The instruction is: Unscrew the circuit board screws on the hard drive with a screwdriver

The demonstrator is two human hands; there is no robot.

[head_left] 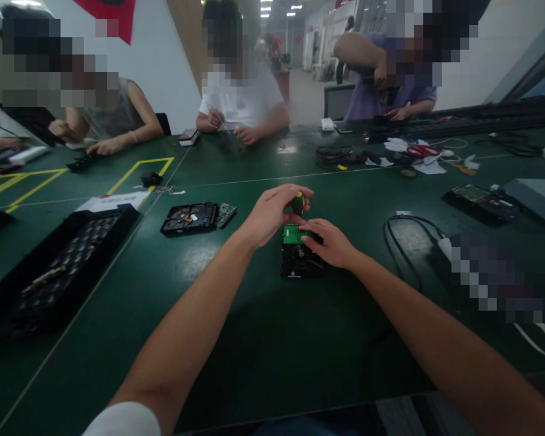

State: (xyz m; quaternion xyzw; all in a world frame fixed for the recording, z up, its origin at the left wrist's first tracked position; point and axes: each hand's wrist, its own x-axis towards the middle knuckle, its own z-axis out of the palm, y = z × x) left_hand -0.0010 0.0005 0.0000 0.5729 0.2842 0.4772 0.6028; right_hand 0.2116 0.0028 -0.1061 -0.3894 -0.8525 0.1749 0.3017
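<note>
A black hard drive (pixel 295 264) with a green circuit board (pixel 292 234) on its upper face lies on the table in front of me. My left hand (pixel 272 212) is closed around the yellow-and-black handle of a screwdriver (pixel 298 204), held upright over the board's far end. The screwdriver's tip is hidden behind my fingers. My right hand (pixel 329 242) grips the drive from its right side, thumb across the board and fingertips near the screwdriver. Left of my hands lie another hard drive (pixel 189 218) and a loose circuit board (pixel 227 214).
A long black tray (pixel 68 254) stands at the left. To the right are a cable (pixel 390 236), another drive with a board (pixel 479 203) and a grey box (pixel 538 197). Tools and scraps (pixel 418 151) lie farther back. Several people sit across the green table (pixel 236 339).
</note>
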